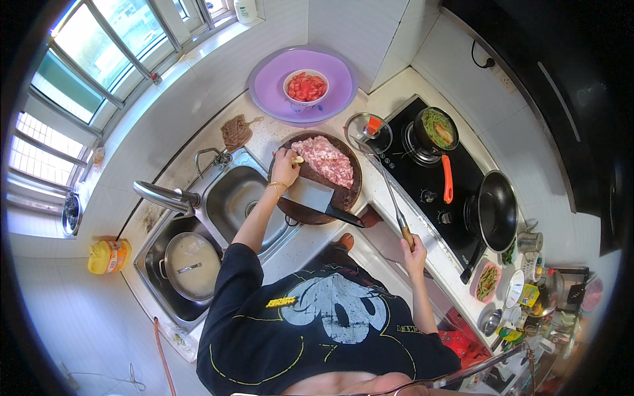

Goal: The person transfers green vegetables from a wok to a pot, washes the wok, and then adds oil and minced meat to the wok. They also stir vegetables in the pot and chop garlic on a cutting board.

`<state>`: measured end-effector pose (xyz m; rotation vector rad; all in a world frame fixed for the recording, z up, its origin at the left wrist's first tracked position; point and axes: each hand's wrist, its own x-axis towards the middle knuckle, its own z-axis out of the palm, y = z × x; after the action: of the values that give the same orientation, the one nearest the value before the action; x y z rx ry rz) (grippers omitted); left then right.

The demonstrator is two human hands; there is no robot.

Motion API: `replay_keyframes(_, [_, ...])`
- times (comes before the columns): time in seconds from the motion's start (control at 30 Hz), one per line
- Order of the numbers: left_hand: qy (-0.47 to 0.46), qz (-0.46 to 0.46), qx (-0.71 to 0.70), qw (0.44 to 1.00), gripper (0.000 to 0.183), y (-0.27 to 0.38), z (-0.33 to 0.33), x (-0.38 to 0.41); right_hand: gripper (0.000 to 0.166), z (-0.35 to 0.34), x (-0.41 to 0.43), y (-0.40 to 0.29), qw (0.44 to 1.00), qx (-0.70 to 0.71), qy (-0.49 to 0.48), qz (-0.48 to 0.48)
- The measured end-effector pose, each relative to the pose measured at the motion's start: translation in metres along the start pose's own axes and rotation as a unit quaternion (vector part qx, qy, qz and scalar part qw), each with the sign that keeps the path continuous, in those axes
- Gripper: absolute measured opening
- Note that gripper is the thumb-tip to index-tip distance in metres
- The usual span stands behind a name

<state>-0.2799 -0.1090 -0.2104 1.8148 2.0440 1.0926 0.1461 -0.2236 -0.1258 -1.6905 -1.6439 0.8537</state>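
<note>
My left hand (285,169) is over the left side of a round cutting board (342,198), its fingers closed on a small pale piece (297,160), possibly garlic. Beside those fingers lies a mound of raw minced meat (324,161). A cleaver (308,194) rests flat on the board just below the hand, its black handle reaching past the board's edge. My right hand (415,255) grips the wooden handle of a long metal cooking utensil (391,190). The utensil's far end is near a glass lid (352,129) by the stove; its exact shape is hard to make out.
A purple basin (267,84) holds a bowl of chopped red food (307,88). On the black stove (411,175) are a small pan of green strips (437,129) and a wok (497,210). At left, a lidded pot (193,265) sits in the double sink (233,198).
</note>
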Motion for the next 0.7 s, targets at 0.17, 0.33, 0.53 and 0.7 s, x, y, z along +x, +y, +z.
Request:
replay_keyframes(0.17, [-0.017, 0.001, 0.017, 1.000, 0.033, 0.006, 0.003, 0.001, 0.024, 0.000, -0.004, -0.009, 1.000, 0.008, 0.007, -0.001])
replay_keyframes(0.33, [-0.016, -0.016, 0.035, 0.999, 0.032, 0.013, 0.011, 0.003, 0.025, -0.005, -0.020, -0.011, 0.997, 0.050, 0.053, 0.017])
replay_keyframes(0.53, [-0.075, 0.034, 0.015, 0.996, 0.021, -0.009, 0.015, 0.009, 0.022, -0.046, -0.051, -0.034, 0.983, -0.019, 0.180, -0.005])
replay_keyframes(0.7, [-0.050, 0.013, -0.027, 0.998, 0.026, 0.003, 0.012, 0.015, 0.019, -0.106, -0.072, -0.039, 0.948, -0.034, 0.307, 0.070])
